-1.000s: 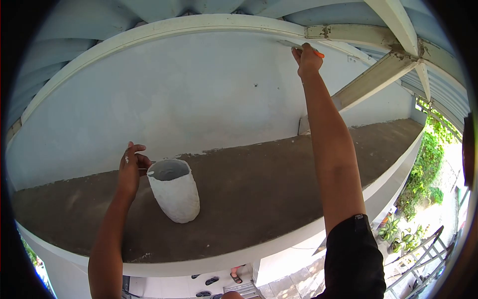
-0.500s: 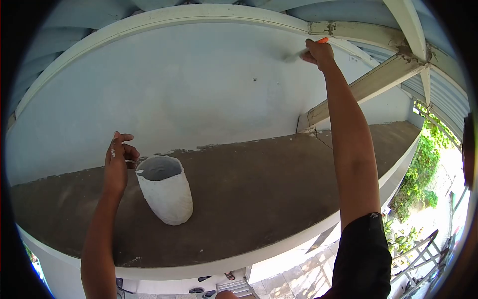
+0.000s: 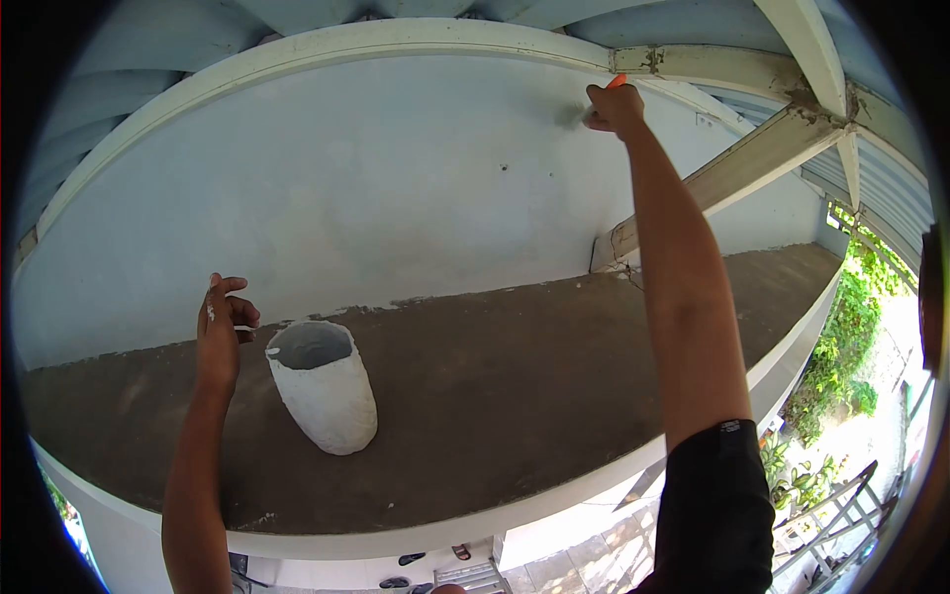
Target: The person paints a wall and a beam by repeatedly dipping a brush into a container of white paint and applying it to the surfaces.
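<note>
High on the pale blue-grey wall [image 3: 396, 178], my right hand [image 3: 617, 109] is closed round a paintbrush with an orange handle [image 3: 618, 80]. Its head, to the left of my fist, is blurred and partly hidden. My left hand [image 3: 224, 322] hangs in the air over the ledge, fingers apart and loosely bent, holding nothing. White smears mark its skin. Just right of it, not in its grip, a white-coated container [image 3: 332, 406] stands on the brown ledge, slightly tilted in view, with grey paint [image 3: 312, 348] inside.
A beam [image 3: 732, 183] juts from the wall at right, below the corrugated roof [image 3: 297, 12]. The ledge [image 3: 515, 396] ends at a white front edge [image 3: 396, 532], with a drop to the floor. Below are a metal ladder [image 3: 831, 525], footwear [image 3: 411, 558] and green plants [image 3: 841, 337].
My right hand has moved a little left along the upper wall with the paintbrush. My left hand sits slightly lower and further left in view. The container stays on the ledge.
</note>
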A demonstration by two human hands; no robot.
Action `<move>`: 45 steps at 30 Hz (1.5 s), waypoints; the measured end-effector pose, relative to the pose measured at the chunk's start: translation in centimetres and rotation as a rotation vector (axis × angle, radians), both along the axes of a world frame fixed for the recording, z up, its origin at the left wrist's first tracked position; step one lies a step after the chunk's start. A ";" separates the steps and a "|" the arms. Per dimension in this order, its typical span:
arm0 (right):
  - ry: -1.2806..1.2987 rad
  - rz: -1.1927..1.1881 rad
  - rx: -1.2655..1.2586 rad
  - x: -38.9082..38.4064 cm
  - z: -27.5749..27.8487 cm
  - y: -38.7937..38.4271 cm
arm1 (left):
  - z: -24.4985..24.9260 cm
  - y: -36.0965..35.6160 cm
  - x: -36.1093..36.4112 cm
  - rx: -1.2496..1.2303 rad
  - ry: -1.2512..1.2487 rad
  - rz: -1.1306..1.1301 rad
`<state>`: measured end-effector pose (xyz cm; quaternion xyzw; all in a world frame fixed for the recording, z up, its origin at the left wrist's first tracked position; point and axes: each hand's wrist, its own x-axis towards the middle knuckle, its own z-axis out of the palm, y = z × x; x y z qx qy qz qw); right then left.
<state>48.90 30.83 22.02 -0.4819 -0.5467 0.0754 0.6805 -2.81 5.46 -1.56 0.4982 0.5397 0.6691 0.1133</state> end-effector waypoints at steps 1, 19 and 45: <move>-0.066 -0.001 -0.048 0.6 0.4 -0.6 | 0.0 0.0 0.2 -0.001 0.008 -0.006; -0.153 -0.145 -0.047 -0.1 -3.2 -0.6 | 0.6 -0.6 0.7 -0.008 0.011 -0.023; 0.448 0.454 0.126 -1.9 -7.0 0.7 | 0.8 -0.5 0.3 0.010 -0.020 -0.050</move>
